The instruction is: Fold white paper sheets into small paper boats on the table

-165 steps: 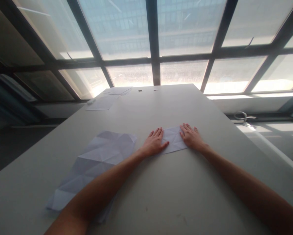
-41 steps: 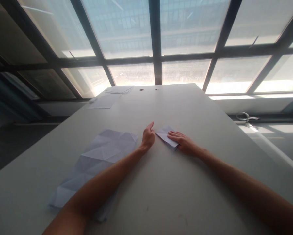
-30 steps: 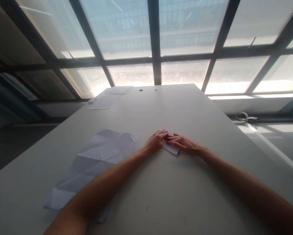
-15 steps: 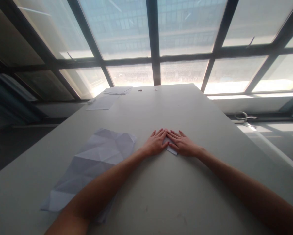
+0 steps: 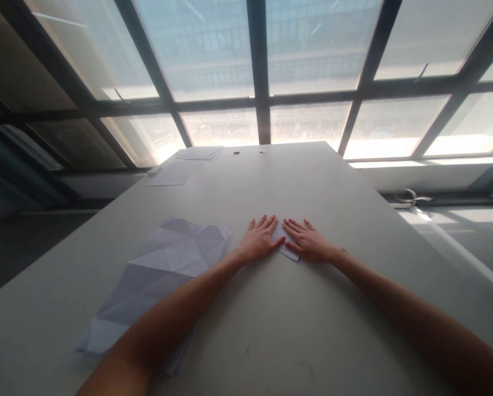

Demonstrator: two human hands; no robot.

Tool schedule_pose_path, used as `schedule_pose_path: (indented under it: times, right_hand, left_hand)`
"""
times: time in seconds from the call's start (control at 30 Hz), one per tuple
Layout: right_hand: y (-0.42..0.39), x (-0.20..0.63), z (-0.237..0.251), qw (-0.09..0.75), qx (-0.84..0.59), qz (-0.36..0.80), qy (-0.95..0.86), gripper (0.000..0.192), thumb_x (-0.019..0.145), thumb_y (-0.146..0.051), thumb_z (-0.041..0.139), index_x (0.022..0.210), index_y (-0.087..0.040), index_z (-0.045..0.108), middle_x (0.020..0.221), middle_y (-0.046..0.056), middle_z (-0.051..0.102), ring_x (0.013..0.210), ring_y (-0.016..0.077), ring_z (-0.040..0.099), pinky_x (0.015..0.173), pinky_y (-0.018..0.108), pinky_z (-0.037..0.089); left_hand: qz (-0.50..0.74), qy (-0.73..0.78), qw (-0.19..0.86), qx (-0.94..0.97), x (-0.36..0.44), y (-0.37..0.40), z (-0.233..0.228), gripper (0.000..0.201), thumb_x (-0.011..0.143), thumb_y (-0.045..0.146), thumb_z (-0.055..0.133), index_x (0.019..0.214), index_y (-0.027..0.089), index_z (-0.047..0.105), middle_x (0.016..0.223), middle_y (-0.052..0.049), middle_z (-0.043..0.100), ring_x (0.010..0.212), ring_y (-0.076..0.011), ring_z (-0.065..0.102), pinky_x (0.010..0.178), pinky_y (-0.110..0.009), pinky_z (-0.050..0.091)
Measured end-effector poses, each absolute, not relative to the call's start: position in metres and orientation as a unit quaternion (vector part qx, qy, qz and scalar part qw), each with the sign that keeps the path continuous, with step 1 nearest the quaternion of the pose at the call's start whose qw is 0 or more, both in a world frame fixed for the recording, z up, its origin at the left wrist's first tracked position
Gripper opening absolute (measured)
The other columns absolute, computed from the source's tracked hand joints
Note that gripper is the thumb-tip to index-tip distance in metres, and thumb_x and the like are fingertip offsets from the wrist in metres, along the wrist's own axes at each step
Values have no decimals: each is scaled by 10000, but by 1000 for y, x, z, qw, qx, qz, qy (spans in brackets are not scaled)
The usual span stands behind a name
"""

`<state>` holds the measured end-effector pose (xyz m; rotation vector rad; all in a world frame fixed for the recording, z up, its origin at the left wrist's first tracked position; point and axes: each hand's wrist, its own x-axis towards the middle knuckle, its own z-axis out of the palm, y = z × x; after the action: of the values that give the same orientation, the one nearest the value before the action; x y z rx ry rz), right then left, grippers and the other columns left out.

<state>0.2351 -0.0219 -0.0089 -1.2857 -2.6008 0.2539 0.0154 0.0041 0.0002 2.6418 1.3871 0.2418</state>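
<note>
A small folded white paper (image 5: 286,250) lies on the grey table (image 5: 312,181), mostly covered by my hands. My left hand (image 5: 260,240) lies flat on its left part, fingers spread and pointing away from me. Flat on the paper's right part rests my right hand (image 5: 309,243), its fingers angled toward the left hand. The fingertips of both hands nearly meet over the paper. Only a narrow strip and the near corner of the paper show between them.
A large creased white sheet (image 5: 164,275) lies to the left under my left forearm. Flat sheets (image 5: 176,171) rest at the table's far left corner, near two small holes (image 5: 236,153). Scissors (image 5: 409,196) lie on a ledge to the right. Big windows stand beyond the table.
The paper was wider 5.5 s ago and is now folded smaller. My left hand lifted off, then came back down; both hands now press flat side by side on it.
</note>
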Motion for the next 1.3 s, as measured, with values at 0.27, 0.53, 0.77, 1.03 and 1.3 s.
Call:
schedule_pose_path:
  times: [0.27, 0.53, 0.77, 1.03, 1.3]
  right_hand:
    - [-22, 238, -9, 108, -428, 86, -893, 691, 986, -584, 253, 1553, -194, 187, 1593, 100, 168, 1471, 268, 159, 1189, 522, 97]
    - [-21, 237, -13, 96, -494, 81, -861, 698, 986, -573, 217, 1555, -173, 169, 1600, 118, 144, 1477, 282, 122, 1164, 592, 34]
    - [-13, 245, -13, 89, -601, 98, -788, 575, 1000, -411, 245, 1537, -207, 255, 1612, 108, 128, 1483, 299, 66, 1119, 673, 21]
    - [-7, 251, -16, 115, -689, 44, -715, 514, 1009, -307, 246, 1497, -172, 336, 1571, 173, 273, 1460, 301, 200, 1119, 643, 167]
    - [-8, 253, -19, 175, -665, 11, -726, 468, 994, -274, 318, 1422, -141, 451, 1514, 178, 387, 1425, 311, 293, 1118, 606, 230]
  left_hand:
    - [93, 483, 69, 868, 14, 8, -5, 720, 932, 652, 310, 1526, 248, 273, 1594, -45, 243, 1480, -294, 151, 1183, -527, 89]
    - [88, 487, 64, 867, 13, 8, -6, 715, 938, 636, 311, 1530, 239, 258, 1598, -44, 232, 1481, -304, 135, 1179, -542, 84]
    - [83, 490, 66, 865, 14, 8, -4, 720, 935, 642, 303, 1531, 240, 254, 1598, -41, 234, 1481, -309, 134, 1180, -542, 81]
    - [47, 504, 45, 862, 16, 6, 0, 742, 939, 663, 232, 1542, 231, 223, 1609, -12, 191, 1490, -273, 102, 1191, -519, 90]
    - [51, 504, 37, 862, 16, 4, 0, 741, 944, 651, 236, 1541, 213, 232, 1606, -15, 202, 1486, -284, 117, 1187, -532, 110]
